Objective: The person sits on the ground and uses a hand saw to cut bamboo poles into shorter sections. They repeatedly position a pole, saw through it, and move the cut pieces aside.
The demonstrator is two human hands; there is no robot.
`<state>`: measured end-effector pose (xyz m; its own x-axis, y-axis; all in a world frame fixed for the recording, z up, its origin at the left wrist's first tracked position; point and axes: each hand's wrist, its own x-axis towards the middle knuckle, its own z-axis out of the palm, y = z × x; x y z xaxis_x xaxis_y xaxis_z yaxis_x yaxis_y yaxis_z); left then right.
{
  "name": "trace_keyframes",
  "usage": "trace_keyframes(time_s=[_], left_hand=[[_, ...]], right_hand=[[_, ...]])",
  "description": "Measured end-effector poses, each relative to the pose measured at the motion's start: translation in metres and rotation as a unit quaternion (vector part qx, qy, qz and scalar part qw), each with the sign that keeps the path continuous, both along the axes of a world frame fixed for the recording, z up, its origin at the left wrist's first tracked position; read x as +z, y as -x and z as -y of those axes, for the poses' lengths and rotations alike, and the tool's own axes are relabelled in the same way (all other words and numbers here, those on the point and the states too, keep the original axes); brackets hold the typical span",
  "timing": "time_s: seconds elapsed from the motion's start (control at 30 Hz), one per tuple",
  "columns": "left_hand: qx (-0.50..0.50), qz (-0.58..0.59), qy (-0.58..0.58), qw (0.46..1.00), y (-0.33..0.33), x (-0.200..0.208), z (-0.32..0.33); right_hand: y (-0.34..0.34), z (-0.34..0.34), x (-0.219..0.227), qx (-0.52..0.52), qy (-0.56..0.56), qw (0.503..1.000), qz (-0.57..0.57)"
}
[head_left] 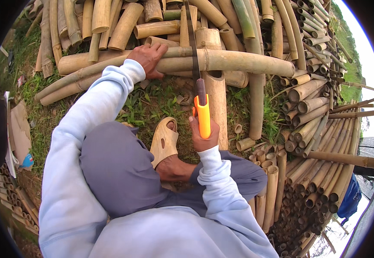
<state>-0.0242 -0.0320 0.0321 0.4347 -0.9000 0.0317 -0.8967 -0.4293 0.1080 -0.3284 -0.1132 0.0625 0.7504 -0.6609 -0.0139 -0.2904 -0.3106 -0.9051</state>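
Observation:
My left hand (148,59) presses down on a bamboo pole (247,62) that lies crosswise in front of me, its fingers curled over the top. My right hand (207,142) is closed around the orange-yellow handle of a handsaw (203,117). The dark, narrow saw blade points away from me and crosses the pole just right of my left hand. How deep the blade sits in the bamboo I cannot tell. Beneath the pole, near the blade, a thick upright-looking bamboo length (215,107) runs toward me.
Cut bamboo pieces (126,26) lie heaped beyond the pole. Stacked bamboo tubes (311,99) fill the right side. My sandalled foot (165,142) rests on grassy ground below the saw. A flat cardboard piece (21,129) lies at left, a blue bag (350,198) at far right.

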Motion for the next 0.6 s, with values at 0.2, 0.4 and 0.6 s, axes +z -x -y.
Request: trace_keyframes(time_s=[0.2, 0.4, 0.6], left_hand=[[0.034, -0.016, -0.004, 0.999, -0.006, -0.007, -0.012], [-0.001, 0.006, 0.028, 1.0, 0.001, -0.005, 0.0], [0.01, 0.004, 0.001, 1.0, -0.004, -0.001, -0.017]], right_hand=[[0.132, -0.059, 0.073, 0.014, -0.005, 0.995, -0.1], [0.015, 0.013, 0.005, 0.008, -0.066, 0.997, -0.042], [0.074, -0.026, 0.021, 0.008, -0.044, 0.998, -0.054]])
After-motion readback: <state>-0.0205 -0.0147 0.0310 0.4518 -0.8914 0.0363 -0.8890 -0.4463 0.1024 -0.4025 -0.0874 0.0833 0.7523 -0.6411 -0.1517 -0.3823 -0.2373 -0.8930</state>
